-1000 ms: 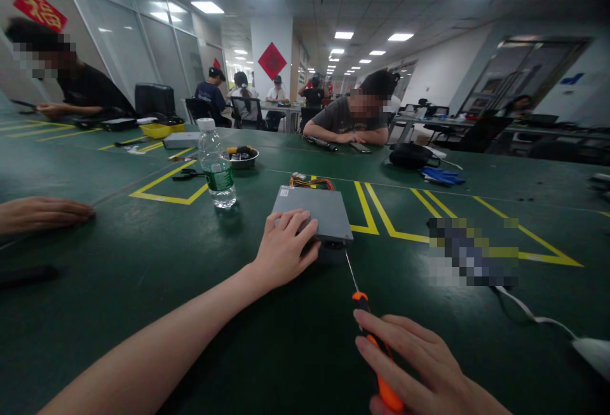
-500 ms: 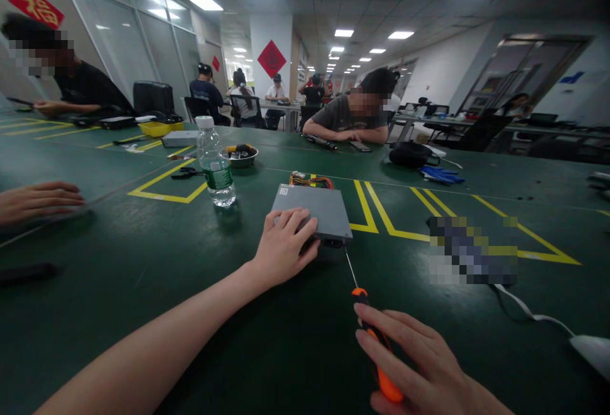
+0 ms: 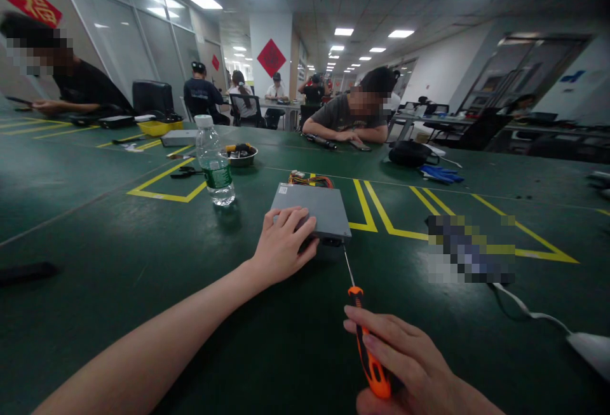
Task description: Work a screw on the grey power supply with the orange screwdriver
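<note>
A flat grey metal box (image 3: 318,208) lies on the green table (image 3: 119,243) with coloured wires (image 3: 312,180) at its far end. My left hand (image 3: 282,246) rests on the box's near left corner, fingers curled over its edge. My right hand (image 3: 410,364) is wrapped round the handle of an orange and black screwdriver (image 3: 365,339). Its thin shaft points at the box's near right corner.
A water bottle (image 3: 214,162) stands left of the box. Behind it are a metal bowl (image 3: 241,156) of parts, pliers (image 3: 187,173) and a yellow tray (image 3: 152,127). A white cable (image 3: 534,316) runs at the right. People sit across the table.
My right hand has closed its fingers round the screwdriver handle and shifted slightly left. Another person's hand at the far left edge has drawn out of view. My left hand stays put.
</note>
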{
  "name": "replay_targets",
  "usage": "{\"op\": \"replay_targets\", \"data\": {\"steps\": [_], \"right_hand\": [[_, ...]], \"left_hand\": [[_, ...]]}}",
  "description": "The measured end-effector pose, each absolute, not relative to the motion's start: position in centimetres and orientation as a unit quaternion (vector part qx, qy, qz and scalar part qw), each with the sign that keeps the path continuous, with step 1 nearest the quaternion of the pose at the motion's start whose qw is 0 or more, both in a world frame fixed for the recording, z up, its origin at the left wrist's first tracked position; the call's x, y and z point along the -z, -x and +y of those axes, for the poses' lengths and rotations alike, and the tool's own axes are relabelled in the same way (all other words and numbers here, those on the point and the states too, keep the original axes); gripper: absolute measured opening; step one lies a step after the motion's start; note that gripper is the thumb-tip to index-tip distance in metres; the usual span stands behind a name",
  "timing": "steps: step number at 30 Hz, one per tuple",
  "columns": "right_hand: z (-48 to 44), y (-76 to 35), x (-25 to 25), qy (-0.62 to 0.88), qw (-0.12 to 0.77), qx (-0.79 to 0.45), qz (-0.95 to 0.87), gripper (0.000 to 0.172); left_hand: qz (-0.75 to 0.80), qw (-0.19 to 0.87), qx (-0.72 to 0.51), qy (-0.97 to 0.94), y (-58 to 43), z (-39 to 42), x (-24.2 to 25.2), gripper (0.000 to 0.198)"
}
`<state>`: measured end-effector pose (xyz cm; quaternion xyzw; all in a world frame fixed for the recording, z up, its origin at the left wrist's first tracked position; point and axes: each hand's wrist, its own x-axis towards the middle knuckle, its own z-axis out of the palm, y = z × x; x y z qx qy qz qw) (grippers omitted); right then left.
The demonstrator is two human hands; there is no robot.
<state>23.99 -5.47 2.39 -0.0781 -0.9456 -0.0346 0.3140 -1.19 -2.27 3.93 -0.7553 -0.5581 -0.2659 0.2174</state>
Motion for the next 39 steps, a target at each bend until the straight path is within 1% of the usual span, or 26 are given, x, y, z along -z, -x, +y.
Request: {"op": "replay_targets", "data": {"steps": [2, 6, 8, 11, 14, 18, 20, 23, 27, 32, 35, 39], "right_hand": [[-5.4, -24.1, -2.6, 0.074, 0.294, 0.031, -0.952, 0.041], [-5.4, -24.0, -3.4, 0.058, 0.258, 0.076, -0.961, 0.033], [-5.5, -23.8, -3.7, 0.053, 0.268, 0.09, -0.958, 0.031], [-5.8, -23.6, -3.8, 0.062, 0.312, 0.084, -0.944, 0.028], [-5.9, -23.7, -3.3, 0.085, 0.333, 0.053, -0.938, 0.03], [-5.7, -24.2, -2.4, 0.083, 0.316, 0.007, -0.945, 0.039], [-5.5, -24.3, -2.5, 0.076, 0.298, 0.02, -0.951, 0.037], [-5.6, -24.1, -3.3, 0.063, 0.267, 0.075, -0.959, 0.033], [-5.9, -23.6, -3.9, 0.061, 0.302, 0.106, -0.945, 0.028], [-5.8, -23.6, -2.8, 0.092, 0.345, 0.039, -0.933, 0.032], [-5.6, -23.8, -2.3, 0.086, 0.333, 0.015, -0.939, 0.034], [-5.6, -23.9, -3.0, 0.077, 0.298, 0.073, -0.949, 0.031]], "left_hand": [[-0.557, 0.22, 0.267, 0.755, 1.2, -2.3, -3.9, 0.03], [-0.558, 0.22, 0.266, 0.755, 1.2, -2.3, -3.9, 0.03], [-0.557, 0.218, 0.267, 0.756, 1.2, -2.3, -4.0, 0.03], [-0.559, 0.217, 0.264, 0.756, 1.2, -2.3, -4.0, 0.03], [-0.56, 0.216, 0.262, 0.756, 1.2, -2.3, -4.1, 0.03], [-0.559, 0.215, 0.264, 0.756, 1.2, -2.3, -4.1, 0.03], [-0.559, 0.216, 0.264, 0.756, 1.3, -2.3, -4.0, 0.03], [-0.558, 0.216, 0.262, 0.758, 1.3, -2.3, -4.1, 0.031], [-0.559, 0.213, 0.263, 0.757, 1.2, -2.3, -4.2, 0.03], [-0.56, 0.216, 0.262, 0.756, 1.2, -2.4, -4.0, 0.03], [-0.56, 0.215, 0.258, 0.757, 1.2, -2.4, -4.0, 0.03], [-0.562, 0.218, 0.257, 0.756, 1.2, -2.5, -4.1, 0.029]]}}
